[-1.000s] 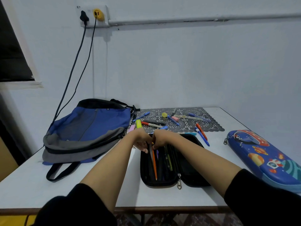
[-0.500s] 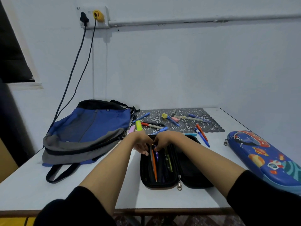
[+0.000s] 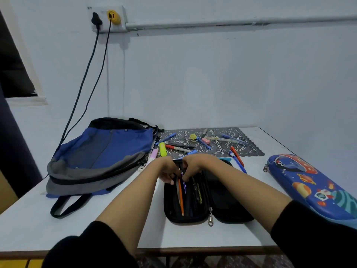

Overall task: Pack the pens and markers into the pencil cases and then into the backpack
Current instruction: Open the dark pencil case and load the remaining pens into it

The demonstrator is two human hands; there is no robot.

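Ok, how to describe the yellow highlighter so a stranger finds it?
Start at the blue backpack on the left. The highlighter lies right of it, at the grey mat's edge. It is stubby, neon yellow; the marker beside it is pale pink.

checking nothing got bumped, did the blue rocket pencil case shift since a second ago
No. The blue rocket pencil case still lies right of the patterned mat's near corner, gap unchanged.

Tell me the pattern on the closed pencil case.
The closed pencil case is blue with planets and a rocket, head view.
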